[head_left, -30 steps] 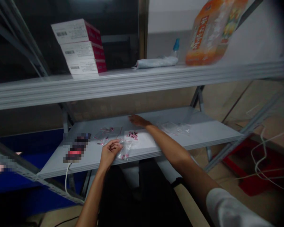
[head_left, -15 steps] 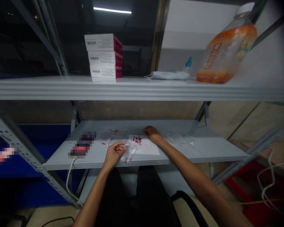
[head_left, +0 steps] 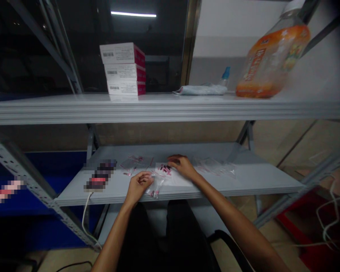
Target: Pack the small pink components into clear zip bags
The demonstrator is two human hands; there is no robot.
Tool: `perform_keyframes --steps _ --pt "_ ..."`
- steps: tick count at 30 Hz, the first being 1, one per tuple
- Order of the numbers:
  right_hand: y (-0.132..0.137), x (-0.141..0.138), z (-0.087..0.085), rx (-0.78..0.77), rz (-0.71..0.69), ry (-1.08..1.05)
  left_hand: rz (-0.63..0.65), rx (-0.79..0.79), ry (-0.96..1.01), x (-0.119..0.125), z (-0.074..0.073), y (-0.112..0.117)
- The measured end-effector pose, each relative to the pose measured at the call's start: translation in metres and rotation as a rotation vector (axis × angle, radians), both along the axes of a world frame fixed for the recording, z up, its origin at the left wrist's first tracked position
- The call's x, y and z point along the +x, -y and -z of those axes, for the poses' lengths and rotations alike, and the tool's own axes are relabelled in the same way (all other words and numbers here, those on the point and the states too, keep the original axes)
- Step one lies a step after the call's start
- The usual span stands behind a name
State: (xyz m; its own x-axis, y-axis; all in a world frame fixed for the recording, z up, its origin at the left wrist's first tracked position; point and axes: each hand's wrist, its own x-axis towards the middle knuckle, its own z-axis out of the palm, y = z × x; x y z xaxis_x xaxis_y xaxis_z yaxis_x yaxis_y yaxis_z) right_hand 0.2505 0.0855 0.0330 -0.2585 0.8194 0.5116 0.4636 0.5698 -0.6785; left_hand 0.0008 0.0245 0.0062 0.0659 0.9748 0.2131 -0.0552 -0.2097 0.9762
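My left hand (head_left: 140, 186) is closed on the edge of a clear zip bag (head_left: 158, 182), which hangs over the shelf's front edge with a few small pink and dark pieces at its bottom. On a white sheet of paper (head_left: 181, 180) lies a pile of small pink and black capsule-like pieces (head_left: 164, 169), too small to name surely. At the pile's right side is my right hand (head_left: 183, 166), its thumb and fingers curved and a little apart over the far edge of the pieces. Nothing can be seen between them.
More clear bags (head_left: 138, 162) with pink pieces lie to the left, and flat clear bags (head_left: 215, 167) to the right. A blurred-out phone-like device (head_left: 100, 176) with a white cable sits farther left. On the upper shelf (head_left: 164, 109) stand white-and-pink boxes (head_left: 121, 71), a folded cloth (head_left: 201, 90) and an orange-labelled bottle (head_left: 272, 60).
My right hand has come from behind the paper toward the pile, its fingers now nearer the pieces. My left hand keeps the bag in nearly the same place. The view has shifted slightly.
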Motion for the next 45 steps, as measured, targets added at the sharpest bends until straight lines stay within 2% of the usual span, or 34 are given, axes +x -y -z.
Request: perform_keyframes --steps 1,4,8,12,16,18,20,23,27,30,33,37,41,45 --pt "0.011 -0.003 -0.003 0.004 0.026 -0.054 0.004 -0.007 0.015 0.0 -0.001 0.001" --pt "0.049 -0.018 -0.005 -0.028 -0.075 -0.058 0.019 -0.013 0.053 0.002 -0.005 0.004" --pt "0.075 -0.039 0.008 -0.033 -0.072 -0.049 0.046 0.0 0.051 0.005 -0.005 0.006" --pt "0.067 -0.043 0.014 -0.026 -0.11 -0.068 0.072 0.014 0.0 0.004 -0.008 0.008" --pt "0.045 -0.031 -0.003 -0.055 -0.24 -0.002 0.015 0.046 -0.092 0.002 -0.012 0.009" --pt "0.038 -0.027 -0.013 -0.084 -0.277 -0.034 -0.03 0.052 -0.08 0.002 -0.012 0.008" --pt "0.037 -0.027 -0.015 -0.094 -0.273 -0.039 -0.051 0.045 -0.03 0.002 -0.01 0.007" --pt "0.05 -0.036 0.0 -0.101 -0.228 -0.058 -0.049 0.024 0.021 0.004 -0.006 0.006" --pt "0.067 -0.046 0.032 -0.228 -0.162 -0.32 -0.033 0.021 -0.031 0.005 -0.005 0.006" --pt "0.067 -0.046 0.045 -0.283 -0.156 -0.454 -0.046 0.056 -0.125 0.006 -0.008 0.006" --pt "0.063 -0.043 0.047 -0.259 -0.16 -0.516 -0.058 0.103 -0.216 0.007 -0.009 0.005" --pt "0.064 -0.04 0.046 -0.228 -0.2 -0.523 -0.061 0.054 -0.277 0.008 -0.006 0.005" --pt "0.066 -0.04 0.042 -0.258 -0.232 -0.513 -0.033 0.018 -0.236 0.007 -0.008 0.007" --pt "0.064 -0.041 0.04 -0.266 -0.195 -0.529 -0.032 -0.008 -0.211 0.009 -0.013 0.009"
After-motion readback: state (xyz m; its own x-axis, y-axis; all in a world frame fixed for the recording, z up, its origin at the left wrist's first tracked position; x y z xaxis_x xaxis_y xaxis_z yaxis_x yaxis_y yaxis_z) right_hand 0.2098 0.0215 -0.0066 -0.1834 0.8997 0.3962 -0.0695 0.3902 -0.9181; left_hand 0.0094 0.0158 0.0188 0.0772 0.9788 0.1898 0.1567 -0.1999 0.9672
